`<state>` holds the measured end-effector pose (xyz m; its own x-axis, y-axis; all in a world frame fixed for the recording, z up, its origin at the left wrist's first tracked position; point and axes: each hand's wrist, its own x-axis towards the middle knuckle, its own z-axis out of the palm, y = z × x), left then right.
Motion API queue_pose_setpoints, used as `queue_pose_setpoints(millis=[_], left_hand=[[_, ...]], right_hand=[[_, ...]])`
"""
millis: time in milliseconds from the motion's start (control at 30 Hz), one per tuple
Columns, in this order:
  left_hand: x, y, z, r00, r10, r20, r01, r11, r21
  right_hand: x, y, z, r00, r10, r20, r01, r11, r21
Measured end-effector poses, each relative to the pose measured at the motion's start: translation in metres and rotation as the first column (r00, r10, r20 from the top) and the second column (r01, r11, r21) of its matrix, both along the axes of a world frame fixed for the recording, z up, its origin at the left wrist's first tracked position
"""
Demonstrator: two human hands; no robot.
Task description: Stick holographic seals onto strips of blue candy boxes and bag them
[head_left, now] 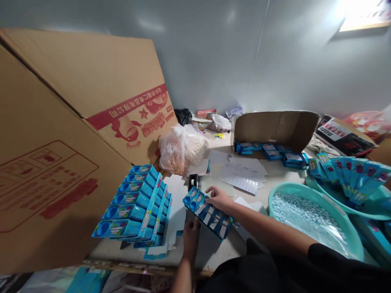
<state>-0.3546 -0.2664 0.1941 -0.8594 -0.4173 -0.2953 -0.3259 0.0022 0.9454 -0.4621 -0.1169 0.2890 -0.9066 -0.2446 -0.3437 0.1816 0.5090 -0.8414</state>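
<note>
Two hands on the box row (210, 213), mid-worktop (214, 249): right hand (218, 198) grip clamped over its top, left hand (191, 236) against the near side, grip state unclear. Box stack (137, 203) just left, basin (351, 240) right.

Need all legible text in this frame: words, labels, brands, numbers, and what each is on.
Large carton, red banner: Chinese characters, upside down, too blurred to quote.
Same carton, red panel lower left: too faint to read.
Row of blue boxes held by left hand and right hand: print too small.
Stacked blue boxes: print too small.
Black box, far right: white and red print, blurred.
Nothing quotable.
</note>
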Motion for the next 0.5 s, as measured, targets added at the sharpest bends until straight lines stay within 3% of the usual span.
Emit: queue_pose_setpoints(millis=[133,267,367,500], left_hand=[[0.007,0.002,0.002,0.995,-0.089,0.049,0.092,0.994,-0.066],[0.017,-0.001,0.008,0.989,-0.074,0.129,0.096,0.979,-0.179],[0.037,-0.001,0.013,0.984,-0.069,0.162,0.108,0.963,-0.247],[0.083,0.008,0.018,0.977,-0.045,0.206,0.113,0.936,-0.332]], right_hand=[[0.003,0.0,-0.002,0.999,0.035,0.014,-0.035,0.999,0.024],[0.0,0.009,0.0,0.998,0.044,-0.043,-0.042,0.998,0.054],[0.002,0.047,0.005,0.987,0.011,-0.158,0.005,0.995,0.101],[0.033,0.127,-0.005,0.959,0.019,-0.282,0.042,0.977,0.209]])
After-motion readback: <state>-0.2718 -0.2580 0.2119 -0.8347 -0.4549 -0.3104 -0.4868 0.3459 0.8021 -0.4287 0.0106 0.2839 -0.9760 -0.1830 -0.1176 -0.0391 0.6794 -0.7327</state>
